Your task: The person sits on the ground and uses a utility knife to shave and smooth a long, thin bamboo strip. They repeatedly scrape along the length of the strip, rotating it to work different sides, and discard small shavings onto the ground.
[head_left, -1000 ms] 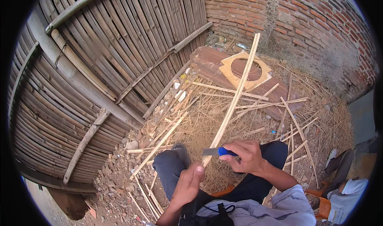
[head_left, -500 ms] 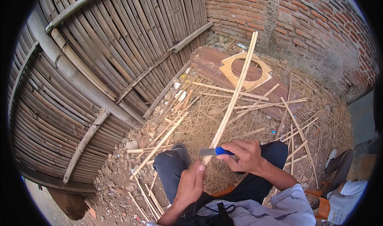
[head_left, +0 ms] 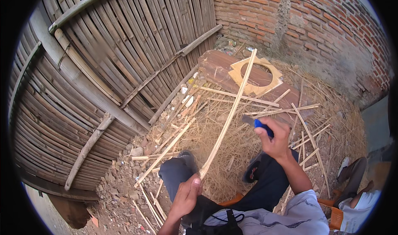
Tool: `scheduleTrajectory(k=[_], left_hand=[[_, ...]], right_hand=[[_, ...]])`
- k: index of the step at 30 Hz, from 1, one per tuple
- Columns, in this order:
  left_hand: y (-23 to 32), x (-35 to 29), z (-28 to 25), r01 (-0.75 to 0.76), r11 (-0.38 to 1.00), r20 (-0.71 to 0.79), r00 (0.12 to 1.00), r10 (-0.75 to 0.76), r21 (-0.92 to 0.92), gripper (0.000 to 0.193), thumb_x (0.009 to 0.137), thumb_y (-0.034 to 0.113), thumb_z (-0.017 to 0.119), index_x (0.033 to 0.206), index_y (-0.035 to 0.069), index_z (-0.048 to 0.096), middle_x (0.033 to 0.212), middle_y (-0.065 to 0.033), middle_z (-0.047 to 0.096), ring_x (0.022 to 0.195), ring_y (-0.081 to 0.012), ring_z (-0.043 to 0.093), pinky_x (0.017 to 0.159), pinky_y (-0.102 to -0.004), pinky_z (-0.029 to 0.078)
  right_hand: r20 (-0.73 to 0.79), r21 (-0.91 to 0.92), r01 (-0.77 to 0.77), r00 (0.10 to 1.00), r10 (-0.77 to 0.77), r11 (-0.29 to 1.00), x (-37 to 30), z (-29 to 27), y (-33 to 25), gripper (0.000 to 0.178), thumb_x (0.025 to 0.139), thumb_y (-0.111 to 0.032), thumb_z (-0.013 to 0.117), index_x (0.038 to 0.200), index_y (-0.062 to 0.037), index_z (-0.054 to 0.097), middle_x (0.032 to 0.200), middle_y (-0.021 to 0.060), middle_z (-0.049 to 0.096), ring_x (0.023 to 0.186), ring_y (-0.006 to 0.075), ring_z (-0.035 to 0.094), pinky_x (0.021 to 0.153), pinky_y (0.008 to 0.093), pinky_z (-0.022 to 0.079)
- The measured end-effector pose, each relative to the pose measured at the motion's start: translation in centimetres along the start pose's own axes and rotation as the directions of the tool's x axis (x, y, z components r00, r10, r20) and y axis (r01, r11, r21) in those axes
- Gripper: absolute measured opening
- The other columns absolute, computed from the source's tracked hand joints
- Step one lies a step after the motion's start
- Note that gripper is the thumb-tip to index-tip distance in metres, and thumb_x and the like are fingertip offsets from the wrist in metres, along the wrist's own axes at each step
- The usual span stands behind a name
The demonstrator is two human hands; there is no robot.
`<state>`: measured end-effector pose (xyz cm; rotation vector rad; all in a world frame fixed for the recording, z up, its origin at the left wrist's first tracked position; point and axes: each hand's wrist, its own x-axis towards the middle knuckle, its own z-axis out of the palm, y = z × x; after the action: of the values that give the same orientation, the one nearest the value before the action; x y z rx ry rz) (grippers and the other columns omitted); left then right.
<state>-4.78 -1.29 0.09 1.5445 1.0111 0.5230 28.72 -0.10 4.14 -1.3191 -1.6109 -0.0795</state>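
My left hand [head_left: 189, 194] is closed round the near end of a long pale wooden strip [head_left: 227, 123], probably split bamboo. The strip slants up and away from me, its far end in front of the board with the round hole. In my right hand [head_left: 275, 140] is a knife [head_left: 264, 127] with a blue handle and a short broad grey blade. My fingers wrap the handle, and the blade points left, apart from the strip. Shavings and dry fibres [head_left: 224, 160] lie on the ground between my legs.
A pale board with a round hole [head_left: 237, 75] rests on a reddish-brown plank [head_left: 213, 67]. Loose strips [head_left: 166, 152] lie on both sides. A bamboo fence [head_left: 137, 48] rises at left, a brick wall [head_left: 331, 40] behind. Another person [head_left: 361, 206] sits beside an orange chair [head_left: 336, 218] at right.
My right hand has moved the knife off the strip, up and to the right. My left hand has drawn the strip's near end slightly down and left, and its far end has dropped.
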Motion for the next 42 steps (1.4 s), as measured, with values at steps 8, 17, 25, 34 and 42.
scheduleTrajectory(k=[8,17,25,34,42], left_hand=[[0.9,1.8,1.9,-0.064,0.987,0.075,0.994,0.076,-0.149,0.043,0.119,0.035,0.035,0.100,0.001,0.053,0.070,-0.0100,0.051,0.063,-0.0248,0.052,0.062,-0.0403,0.043],[3.0,1.6,3.5,-0.125,0.969,-0.150,0.976,0.159,0.213,0.033,0.117,0.027,0.039,0.105,0.000,0.055,0.072,-0.0286,0.058,0.073,-0.0557,0.062,0.065,-0.0580,0.045],[2.9,1.6,2.9,-0.108,0.958,-0.124,0.982,0.145,0.267,0.032,0.116,0.026,0.040,0.104,0.000,0.054,0.070,-0.0285,0.056,0.071,-0.0568,0.060,0.063,-0.0581,0.044],[1.8,1.0,3.1,-0.141,0.971,-0.108,0.981,0.164,0.195,0.029,0.115,0.024,0.047,0.101,0.000,0.054,0.067,-0.0250,0.058,0.066,-0.0513,0.063,0.060,-0.0543,0.045],[2.6,1.4,3.8,-0.157,0.971,-0.186,0.964,0.191,0.180,0.022,0.113,0.019,0.051,0.104,0.000,0.056,0.068,-0.0248,0.059,0.067,-0.0517,0.064,0.059,-0.0537,0.046]], right_hand=[[0.250,0.154,0.073,0.962,-0.110,0.985,-4.1,3.7,-4.3,0.029,0.089,-0.026,0.087,0.100,-0.0024,0.075,0.088,0.0126,0.078,0.070,0.0280,0.077,0.058,0.0344,0.059],[0.215,0.073,0.103,0.970,-0.117,0.992,-4.0,4.0,-4.4,0.027,0.090,-0.028,0.085,0.101,-0.0057,0.076,0.081,0.0082,0.075,0.060,0.0252,0.072,0.052,0.0350,0.054],[-0.054,-0.045,0.148,0.987,-0.150,0.988,-3.3,4.2,-1.2,0.027,0.095,-0.029,0.082,0.104,-0.0033,0.076,0.081,0.0092,0.075,0.057,0.0228,0.069,0.050,0.0340,0.051],[0.107,0.064,0.095,0.989,-0.102,0.993,-2.4,2.1,-2.6,0.029,0.093,-0.026,0.084,0.099,0.0001,0.074,0.083,0.0125,0.076,0.065,0.0268,0.074,0.056,0.0341,0.056],[0.221,0.148,0.110,0.965,-0.142,0.983,-4.3,3.9,-4.7,0.028,0.089,-0.026,0.087,0.101,-0.0030,0.075,0.084,0.0106,0.077,0.065,0.0262,0.074,0.055,0.0346,0.057]])
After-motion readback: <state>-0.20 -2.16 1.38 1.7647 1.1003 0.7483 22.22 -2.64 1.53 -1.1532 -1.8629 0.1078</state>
